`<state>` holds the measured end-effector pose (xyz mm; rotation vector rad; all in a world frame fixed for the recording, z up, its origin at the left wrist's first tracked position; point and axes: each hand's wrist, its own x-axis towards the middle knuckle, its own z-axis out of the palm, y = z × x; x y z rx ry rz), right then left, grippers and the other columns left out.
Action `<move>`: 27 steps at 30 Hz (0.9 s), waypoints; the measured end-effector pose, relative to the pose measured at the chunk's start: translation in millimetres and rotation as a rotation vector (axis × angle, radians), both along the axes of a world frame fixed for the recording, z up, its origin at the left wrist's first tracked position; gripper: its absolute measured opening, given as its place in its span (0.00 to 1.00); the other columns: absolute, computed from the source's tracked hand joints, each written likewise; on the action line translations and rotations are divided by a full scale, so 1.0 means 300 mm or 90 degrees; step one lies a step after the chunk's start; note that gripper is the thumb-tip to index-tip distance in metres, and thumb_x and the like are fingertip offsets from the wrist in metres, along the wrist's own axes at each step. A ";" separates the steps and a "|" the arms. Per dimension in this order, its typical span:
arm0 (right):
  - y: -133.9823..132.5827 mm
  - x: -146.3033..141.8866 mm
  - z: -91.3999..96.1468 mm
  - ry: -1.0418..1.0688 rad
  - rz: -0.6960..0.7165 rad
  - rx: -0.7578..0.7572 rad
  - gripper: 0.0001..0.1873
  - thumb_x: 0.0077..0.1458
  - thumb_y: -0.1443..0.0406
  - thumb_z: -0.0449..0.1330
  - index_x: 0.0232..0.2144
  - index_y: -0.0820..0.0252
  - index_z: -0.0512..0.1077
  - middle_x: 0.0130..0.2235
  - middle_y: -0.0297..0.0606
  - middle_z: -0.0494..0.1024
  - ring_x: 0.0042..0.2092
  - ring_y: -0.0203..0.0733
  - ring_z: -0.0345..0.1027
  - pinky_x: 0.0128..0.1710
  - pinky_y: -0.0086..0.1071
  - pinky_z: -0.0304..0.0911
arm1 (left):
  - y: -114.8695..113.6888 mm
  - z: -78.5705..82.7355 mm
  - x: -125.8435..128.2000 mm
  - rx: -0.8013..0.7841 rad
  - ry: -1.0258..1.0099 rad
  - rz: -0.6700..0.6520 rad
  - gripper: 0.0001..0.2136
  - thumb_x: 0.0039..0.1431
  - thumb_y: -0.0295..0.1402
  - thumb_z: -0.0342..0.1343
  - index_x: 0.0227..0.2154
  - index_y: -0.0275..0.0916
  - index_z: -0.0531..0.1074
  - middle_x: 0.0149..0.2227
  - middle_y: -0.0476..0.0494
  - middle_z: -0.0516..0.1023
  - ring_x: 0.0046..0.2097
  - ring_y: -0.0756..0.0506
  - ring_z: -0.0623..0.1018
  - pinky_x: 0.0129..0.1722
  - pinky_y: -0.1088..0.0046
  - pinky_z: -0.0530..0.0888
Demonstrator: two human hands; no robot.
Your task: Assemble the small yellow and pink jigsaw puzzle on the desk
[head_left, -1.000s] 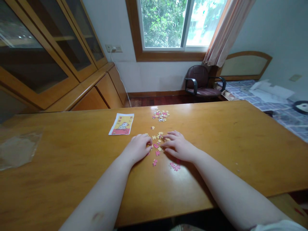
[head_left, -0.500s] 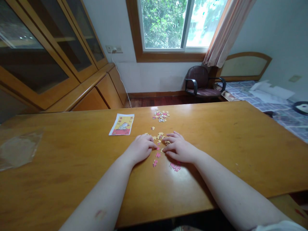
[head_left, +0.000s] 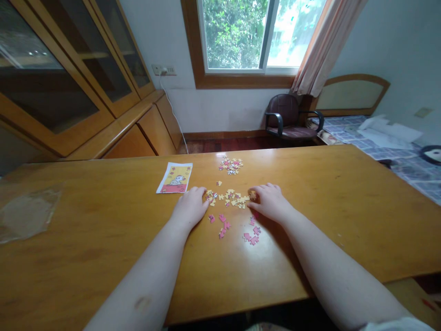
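Yellow jigsaw puzzle pieces (head_left: 237, 200) lie in a loose row on the table, between my two hands. At the row's left end, my left hand (head_left: 190, 207) rests with thumb and forefinger apart, beside a few yellow and white pieces (head_left: 211, 196). My right hand (head_left: 271, 201) is at the other end, its curved fingers and thumb spread around a yellow piece (head_left: 252, 195) on the tabletop. Nearer to me are pink pieces in a left group (head_left: 224, 225) and a right group (head_left: 254, 235). One pink piece lies partly under my right thumb.
A mixed pile of pieces (head_left: 231, 165) lies near the table's far edge, with a single piece (head_left: 219, 183) in front of it. The picture card (head_left: 175, 178) is left of the pile. A clear plastic bag (head_left: 27, 214) lies far left. Beyond the table stands an armchair (head_left: 287, 117).
My hands have moved apart, the left one leftward and the right one rightward. More yellow pieces show between them, and several pink pieces now lie in two groups nearer to me.
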<state>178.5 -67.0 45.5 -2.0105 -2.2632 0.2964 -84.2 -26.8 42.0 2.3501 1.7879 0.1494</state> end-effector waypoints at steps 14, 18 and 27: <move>-0.007 -0.036 -0.016 0.148 0.132 0.036 0.08 0.56 0.61 0.61 0.34 0.57 0.78 0.34 0.37 0.79 0.39 0.42 0.69 0.44 0.36 0.57 | -0.008 -0.012 0.025 0.031 -0.131 -0.193 0.11 0.59 0.29 0.48 0.38 0.41 0.76 0.38 0.45 0.78 0.42 0.44 0.76 0.44 0.68 0.71; -0.019 -0.052 -0.017 0.154 0.238 0.035 0.08 0.58 0.62 0.59 0.37 0.54 0.79 0.38 0.38 0.79 0.42 0.43 0.67 0.46 0.38 0.56 | -0.020 -0.014 0.040 0.029 -0.124 -0.362 0.13 0.57 0.26 0.50 0.35 0.45 0.78 0.37 0.48 0.79 0.42 0.45 0.75 0.46 0.67 0.70; -0.006 -0.045 -0.022 0.079 0.094 0.046 0.13 0.62 0.63 0.53 0.39 0.58 0.78 0.40 0.42 0.78 0.45 0.45 0.68 0.47 0.38 0.57 | -0.008 -0.015 0.034 0.060 -0.088 -0.223 0.15 0.58 0.27 0.47 0.43 0.42 0.77 0.44 0.43 0.78 0.47 0.42 0.74 0.51 0.62 0.70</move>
